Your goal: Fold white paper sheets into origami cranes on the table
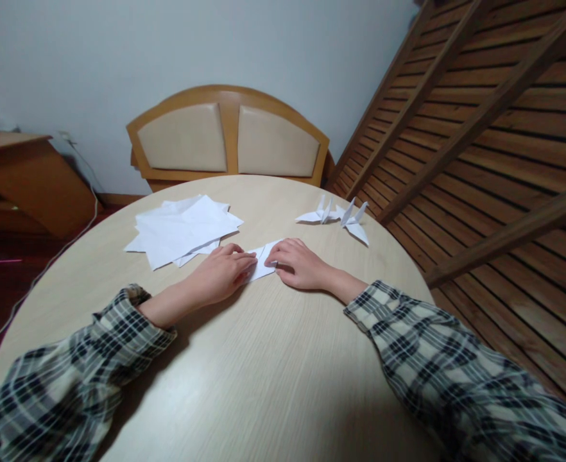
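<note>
A small folded piece of white paper (262, 258) lies flat on the round light-wood table (264, 372). My left hand (222, 276) rests on its left part with the fingers pressed down on it. My right hand (298, 263) presses its right end, fingers curled close together against the paper. Both hands hold the piece against the tabletop, almost touching each other. Most of the paper is hidden under my fingers.
A loose stack of white sheets (181, 230) lies at the back left of the table. Two finished paper cranes (341, 217) stand at the back right. A wooden chair (228, 138) is behind the table, a slatted wooden frame (485, 141) to the right.
</note>
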`<control>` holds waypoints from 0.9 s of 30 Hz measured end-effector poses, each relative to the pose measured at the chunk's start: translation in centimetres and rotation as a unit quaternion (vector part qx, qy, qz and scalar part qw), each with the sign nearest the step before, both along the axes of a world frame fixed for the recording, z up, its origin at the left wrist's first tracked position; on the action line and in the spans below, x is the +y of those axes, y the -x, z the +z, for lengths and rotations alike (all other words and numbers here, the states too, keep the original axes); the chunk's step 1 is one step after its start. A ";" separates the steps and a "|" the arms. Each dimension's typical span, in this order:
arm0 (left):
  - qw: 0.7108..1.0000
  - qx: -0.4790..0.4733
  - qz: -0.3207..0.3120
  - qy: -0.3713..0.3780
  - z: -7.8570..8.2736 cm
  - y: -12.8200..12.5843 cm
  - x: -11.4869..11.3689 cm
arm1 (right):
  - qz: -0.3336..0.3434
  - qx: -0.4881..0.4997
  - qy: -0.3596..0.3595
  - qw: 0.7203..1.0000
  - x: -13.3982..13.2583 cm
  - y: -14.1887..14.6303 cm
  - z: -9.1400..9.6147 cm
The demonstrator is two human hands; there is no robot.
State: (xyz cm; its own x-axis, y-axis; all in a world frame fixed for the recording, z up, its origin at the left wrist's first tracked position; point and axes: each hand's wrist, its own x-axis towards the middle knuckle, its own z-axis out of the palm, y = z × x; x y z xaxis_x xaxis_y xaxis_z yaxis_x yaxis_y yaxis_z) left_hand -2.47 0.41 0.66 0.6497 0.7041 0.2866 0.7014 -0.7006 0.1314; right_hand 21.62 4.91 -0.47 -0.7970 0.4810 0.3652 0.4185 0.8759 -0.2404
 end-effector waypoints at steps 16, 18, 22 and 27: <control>0.998 -0.068 0.005 -0.018 -2.5 0.6 1.0 | 0.013 0.008 0.034 0.999 0.6 0.1 -0.1; 0.997 -0.077 0.008 -0.006 -2.7 0.5 1.1 | 0.007 0.013 0.031 0.999 0.5 0.1 -0.1; 0.994 -0.105 0.013 0.024 -2.8 0.6 1.3 | -0.005 0.016 0.021 1.000 0.3 0.3 -0.3; 0.990 -0.117 0.005 0.077 -2.0 0.6 1.2 | -0.002 0.024 0.006 1.000 0.0 0.5 -0.7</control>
State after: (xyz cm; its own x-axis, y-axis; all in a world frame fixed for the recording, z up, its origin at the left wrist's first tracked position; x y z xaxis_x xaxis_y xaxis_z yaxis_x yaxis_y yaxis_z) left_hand -3.05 1.59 -1.37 0.5703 0.7579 0.3169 0.6461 -0.6521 0.3967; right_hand 21.16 4.95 -1.14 -0.7768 0.4885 0.3974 0.4092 0.8712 -0.2711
